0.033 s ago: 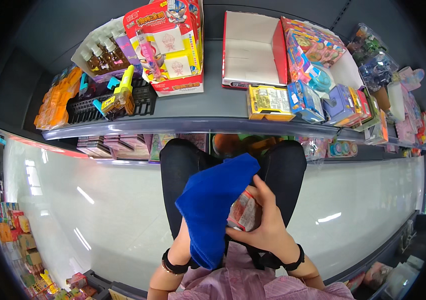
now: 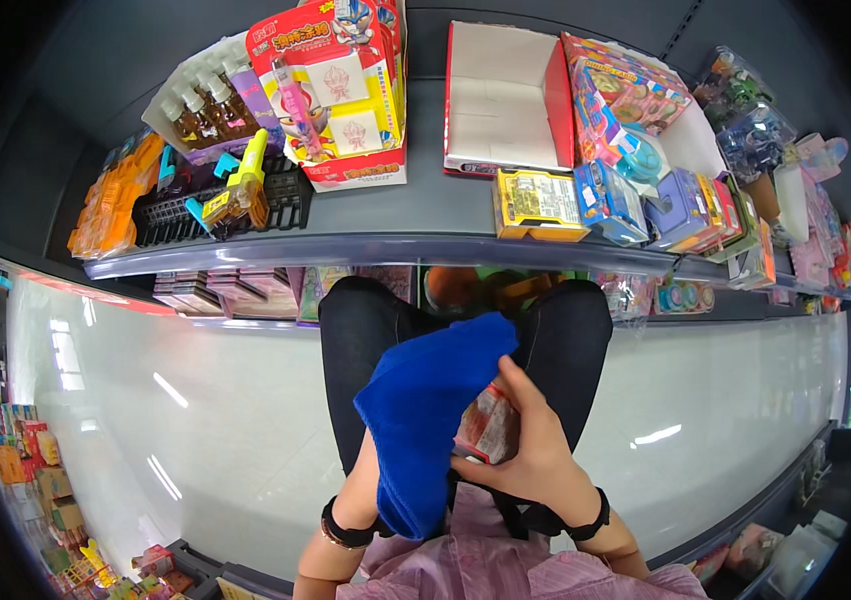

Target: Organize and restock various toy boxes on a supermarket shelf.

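Note:
A blue cloth (image 2: 426,400) drapes over my left hand (image 2: 358,488), covering its fingers; only the wrist side of that hand shows. Next to the cloth, my right hand (image 2: 538,440) curls its thumb and fingers around a small red and grey box (image 2: 491,425), whose left side the cloth partly hides. The right index finger reaches up to the cloth's upper right edge. Both hands are above my lap, between my knees.
Ahead is a grey shelf (image 2: 366,215) with an open red-and-white carton (image 2: 508,110), a yellow box (image 2: 538,203), a blue box (image 2: 611,203), a red and yellow toy display box (image 2: 336,110) and a yellow toy (image 2: 248,180). Lower shelves hold more packages. Other shelving stands behind me.
The blue cloth has shifted slightly and its folds look different, with its top edge a little lower. The right hand still holds the box in nearly the same place.

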Demonstrator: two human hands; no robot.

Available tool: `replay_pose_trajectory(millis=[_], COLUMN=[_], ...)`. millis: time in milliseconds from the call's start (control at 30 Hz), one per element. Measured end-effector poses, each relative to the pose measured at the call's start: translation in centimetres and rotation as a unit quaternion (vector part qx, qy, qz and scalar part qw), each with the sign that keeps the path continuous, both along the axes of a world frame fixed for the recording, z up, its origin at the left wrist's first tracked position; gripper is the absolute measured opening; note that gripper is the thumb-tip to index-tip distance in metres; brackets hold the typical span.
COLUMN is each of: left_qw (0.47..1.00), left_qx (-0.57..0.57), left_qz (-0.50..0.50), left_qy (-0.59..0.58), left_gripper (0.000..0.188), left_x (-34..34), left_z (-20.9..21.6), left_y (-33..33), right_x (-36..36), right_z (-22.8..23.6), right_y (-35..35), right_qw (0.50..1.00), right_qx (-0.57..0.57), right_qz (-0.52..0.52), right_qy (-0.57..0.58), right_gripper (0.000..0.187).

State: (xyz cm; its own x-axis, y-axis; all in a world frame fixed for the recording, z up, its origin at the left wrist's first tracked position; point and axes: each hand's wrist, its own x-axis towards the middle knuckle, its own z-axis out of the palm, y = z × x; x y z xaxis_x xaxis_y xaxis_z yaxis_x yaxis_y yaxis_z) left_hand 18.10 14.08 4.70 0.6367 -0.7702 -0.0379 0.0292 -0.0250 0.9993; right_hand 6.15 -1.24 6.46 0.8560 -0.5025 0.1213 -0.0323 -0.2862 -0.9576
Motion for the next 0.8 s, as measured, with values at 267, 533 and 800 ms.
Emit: replay_pose_trajectory(millis=[267,533,800], left_qw=[0.994,0.995,0.984], left_qx=[-0.005,-0.032,-0.032], left_qz=[-0.013,0.05,0.104], left_qy=[0.106,-0.075,-0.14], left_gripper=[0.053,0.054,0.055], left_x=[0.0,0.0,0.3], left_z=[1.7,3.0,5.3], left_y=[1.6,-3.2,-4.0], right_x=[-0.3,2.4,3.0], right_z=[0.7,-1.2,-1.9], right_y=[-1.8,0.1,2.3], right_qw=[0.967,0.933,0.857], right_qx=[-0.174,0.041,0.435], right_qz=[0.177,-0.021,0.032], right_qy=[-0.061,-0.358,-0.275], right_gripper=[0.095,0.132,0.091])
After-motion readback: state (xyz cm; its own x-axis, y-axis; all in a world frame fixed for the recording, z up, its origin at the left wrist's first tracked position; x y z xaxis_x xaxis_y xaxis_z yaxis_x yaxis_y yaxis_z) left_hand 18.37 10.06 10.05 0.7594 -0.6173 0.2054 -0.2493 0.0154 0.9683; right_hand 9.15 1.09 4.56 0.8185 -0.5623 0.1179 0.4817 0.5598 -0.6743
